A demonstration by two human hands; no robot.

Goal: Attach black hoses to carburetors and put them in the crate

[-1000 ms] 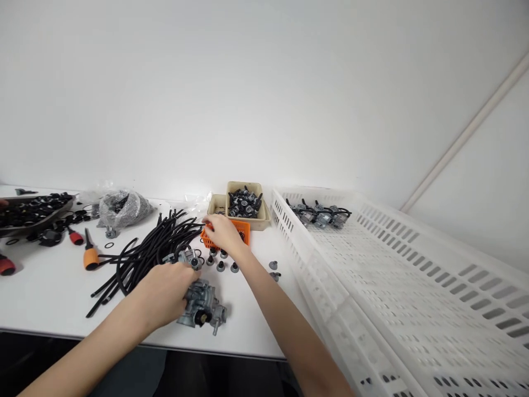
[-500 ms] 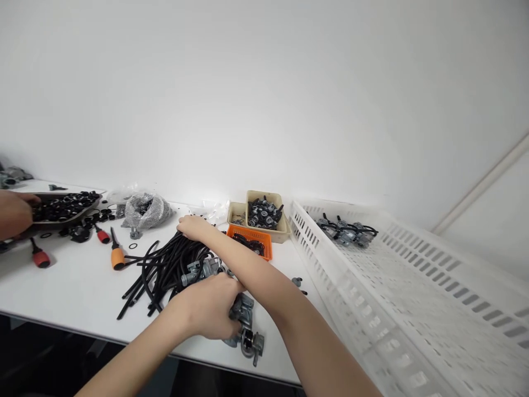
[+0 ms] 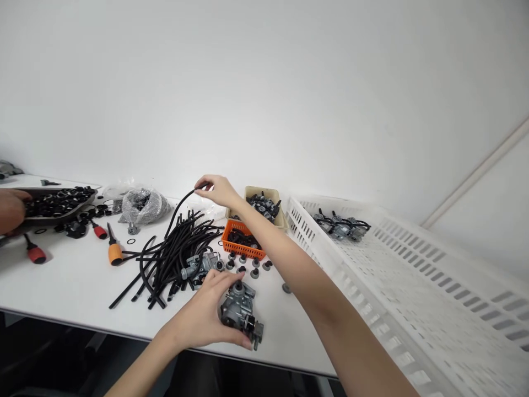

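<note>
My left hand (image 3: 210,311) grips a grey metal carburetor (image 3: 239,306) near the front edge of the table. Raised above the heap, my right hand (image 3: 217,190) pinches the end of a black rubber hose (image 3: 178,208); its lower part runs down into a pile of similar black hoses (image 3: 173,256). Another carburetor (image 3: 202,266) lies at the right side of that pile, just beyond my left hand. Several small grey and black parts (image 3: 248,264) stand on the table between the carburetors and an orange basket (image 3: 243,249) of dark parts.
A white perforated crate (image 3: 397,275) fills the right side, with several carburetors (image 3: 341,226) inside. Behind the orange basket is a beige bin (image 3: 283,218). An orange-handled screwdriver (image 3: 114,252), red-handled screwdrivers (image 3: 36,253) and a bubble-wrap bag (image 3: 145,208) lie left. Another person's hand (image 3: 11,209) touches a dark tray (image 3: 78,208).
My right hand has risen from the hose pile, lifting one hose by its end. My left hand has opened its grip wider around the carburetor, showing more of it.
</note>
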